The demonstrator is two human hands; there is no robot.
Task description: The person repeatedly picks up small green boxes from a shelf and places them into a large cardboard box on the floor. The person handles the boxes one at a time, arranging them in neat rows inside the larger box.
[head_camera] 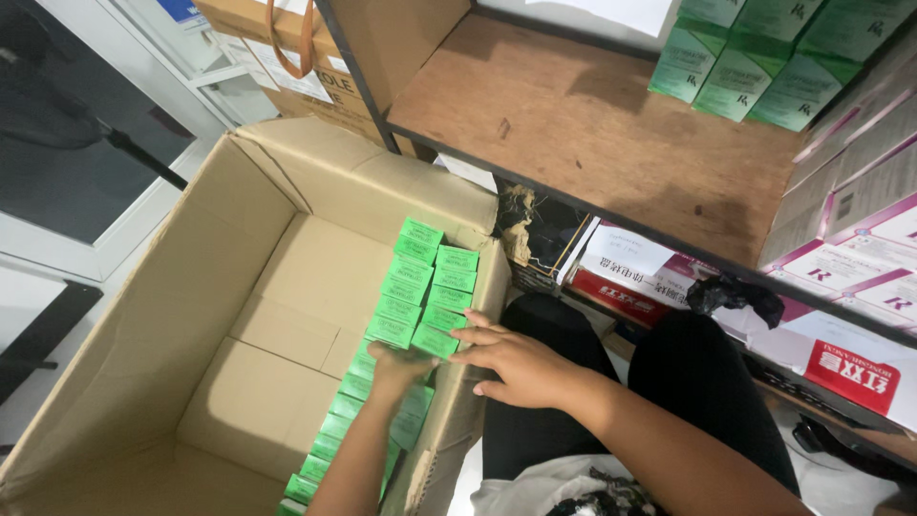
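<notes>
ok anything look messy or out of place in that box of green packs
Nothing stands out. The small green boxes stand in neat rows along the right wall of the cardboard carton, with the left hand and right hand resting on them.

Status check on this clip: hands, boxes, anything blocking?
Left hand down in carton, pressing on green boxes. Right hand resting on carton's near wall beside the rows. Boxes stacked along that wall. Nothing blocking.
</notes>
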